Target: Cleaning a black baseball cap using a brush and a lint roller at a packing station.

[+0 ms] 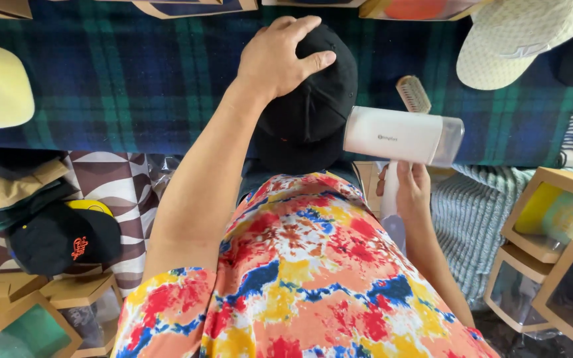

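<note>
Left hand [280,58] spread flat on the black cap [310,99] pins it to the plaid blanket [134,79], while my right hand [409,189] grips the white steamer [402,136], steaming seemingly midway.

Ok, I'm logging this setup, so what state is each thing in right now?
Black cap: crown up on the plaid blanket, left hand pressing on top.
Steamer: gripped by the right hand, nozzle at the cap.
Brush: lying untouched.
Cream cap: lying untouched.
</note>
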